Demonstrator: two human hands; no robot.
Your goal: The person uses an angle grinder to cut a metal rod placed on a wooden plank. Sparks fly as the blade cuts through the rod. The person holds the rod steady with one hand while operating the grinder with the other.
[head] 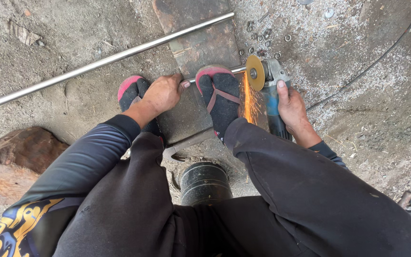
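My right hand (pixel 292 109) grips the blue body of an angle grinder (pixel 271 90). Its yellowish disc (pixel 255 72) bites into the end of a thin metal rod (pixel 236 69), and orange sparks (pixel 249 102) fall toward me. My left hand (pixel 164 93) presses down on that same rod at the edge of a rusty steel plate (pixel 200 45). My sock-and-sandal foot (pixel 220 97) pins the rod between the hand and the disc. My other foot (pixel 134 91) rests left of the plate.
A long shiny steel rod (pixel 96 63) lies diagonally across the dirt floor. Several small cut metal rings (pixel 262 37) are scattered beyond the grinder. A black cylinder (pixel 204 183) stands between my knees. A wooden block (pixel 17 162) sits left; a cable (pixel 376 57) runs right.
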